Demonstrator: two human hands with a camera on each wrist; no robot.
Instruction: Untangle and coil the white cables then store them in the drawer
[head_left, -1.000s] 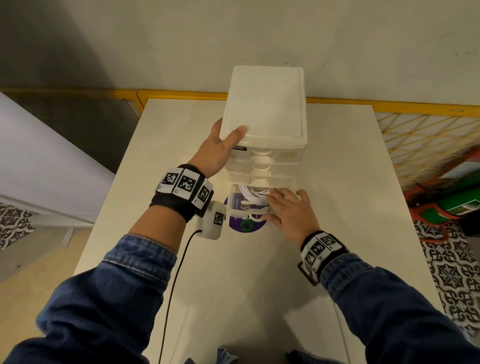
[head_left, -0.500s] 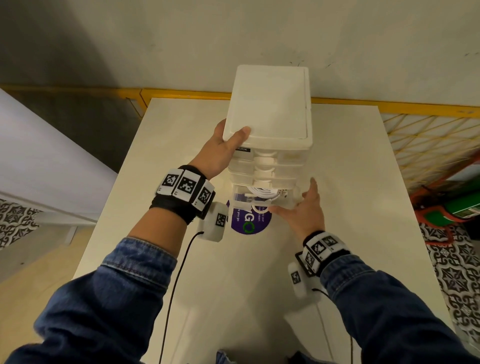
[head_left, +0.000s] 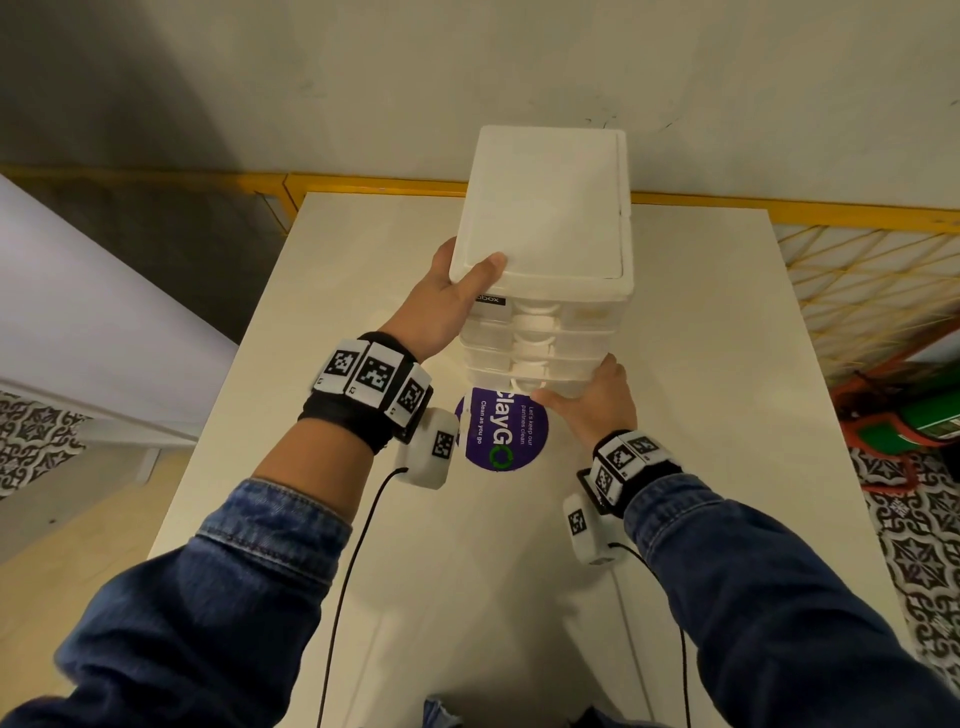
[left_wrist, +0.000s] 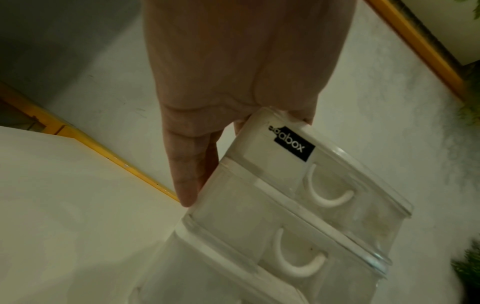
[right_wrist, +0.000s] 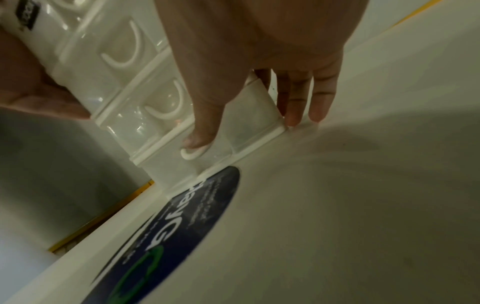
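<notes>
A white plastic drawer unit with several translucent drawers stands on the white table. My left hand holds its top left corner, thumb over the lid and fingers flat down the side. The bottom drawer is pushed in flush with the others. My right hand is at that drawer: the thumb presses on its white handle, and the straight fingers lie along the unit's right side, tips near the tabletop. No white cables show in any view.
A round purple sticker lies on the table just in front of the unit. A yellow rail runs along the table's far edge below the wall. Black wrist-camera leads hang toward me. Red and green items sit on the floor at the right.
The bottom drawer, open with white cables inside a second ago, has been slid shut by my right hand. The cables are now out of sight. My left hand stayed on the unit's top corner.
</notes>
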